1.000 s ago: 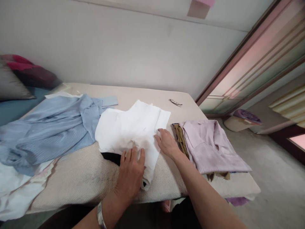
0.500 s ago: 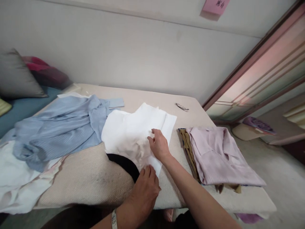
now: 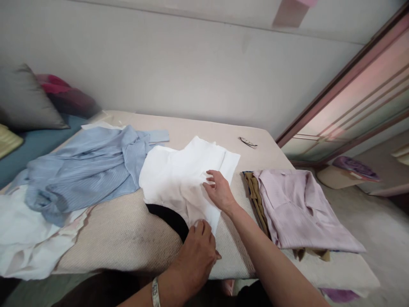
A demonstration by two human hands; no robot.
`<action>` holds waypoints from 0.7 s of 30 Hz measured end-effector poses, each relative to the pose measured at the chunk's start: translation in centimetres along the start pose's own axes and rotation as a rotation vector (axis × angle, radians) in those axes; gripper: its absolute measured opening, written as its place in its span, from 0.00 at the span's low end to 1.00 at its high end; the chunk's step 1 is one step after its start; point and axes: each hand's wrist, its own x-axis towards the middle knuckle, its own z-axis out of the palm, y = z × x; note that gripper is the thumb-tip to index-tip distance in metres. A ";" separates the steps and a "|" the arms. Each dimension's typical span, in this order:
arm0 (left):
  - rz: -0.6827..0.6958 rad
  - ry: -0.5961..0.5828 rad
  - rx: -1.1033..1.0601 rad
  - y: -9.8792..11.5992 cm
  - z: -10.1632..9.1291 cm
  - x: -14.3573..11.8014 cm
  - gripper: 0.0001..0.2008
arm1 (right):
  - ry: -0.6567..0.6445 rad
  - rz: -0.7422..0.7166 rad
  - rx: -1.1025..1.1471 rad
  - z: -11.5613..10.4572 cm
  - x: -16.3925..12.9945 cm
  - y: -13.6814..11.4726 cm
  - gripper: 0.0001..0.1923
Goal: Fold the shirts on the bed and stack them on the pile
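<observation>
A white garment (image 3: 179, 175) lies partly folded in the middle of the padded table (image 3: 128, 234). A black cloth (image 3: 169, 217) shows from under its near edge. My left hand (image 3: 198, 256) pinches the garment's near corner at the table's front. Flat on the white fabric a little farther back rests my right hand (image 3: 219, 189), fingers spread, pressing it down.
A crumpled light blue shirt (image 3: 86, 166) lies to the left, over white cloth (image 3: 22, 238). A folded lilac shirt (image 3: 294, 209) sits on an olive garment (image 3: 254, 192) at the right. A small object (image 3: 247, 142) lies near the far edge. Pillows (image 3: 28, 102) sit far left.
My left hand slid from flat on the white garment toward the near right corner and took hold of it. My right hand moved slightly left onto the fabric.
</observation>
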 end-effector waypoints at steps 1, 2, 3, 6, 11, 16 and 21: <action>0.000 0.001 -0.008 0.0 0.0 0.0 0.25 | 0.029 -0.012 -0.061 0.0 -0.3 0.0 0.21; 0.000 0.002 -0.011 0.0 0.0 0.0 0.26 | 0.048 -0.031 -0.154 0.1 -0.7 0.0 0.21; 0.001 0.002 -0.009 0.0 0.0 0.0 0.26 | 0.049 -0.056 -0.259 0.3 -1.1 0.1 0.22; -0.003 0.002 0.006 0.2 0.1 0.1 0.29 | -0.040 -0.079 -0.512 1.2 -2.2 1.1 0.30; -0.021 -0.004 -0.031 0.3 0.7 0.3 0.24 | -0.133 0.092 -0.643 1.8 -1.8 3.1 0.37; 0.038 -0.005 0.062 0.4 0.8 0.2 0.14 | -0.065 0.145 -0.697 0.5 0.6 3.6 0.36; 0.070 -0.032 0.095 0.3 0.5 0.0 0.15 | -0.102 0.224 -0.755 0.1 1.8 5.7 0.42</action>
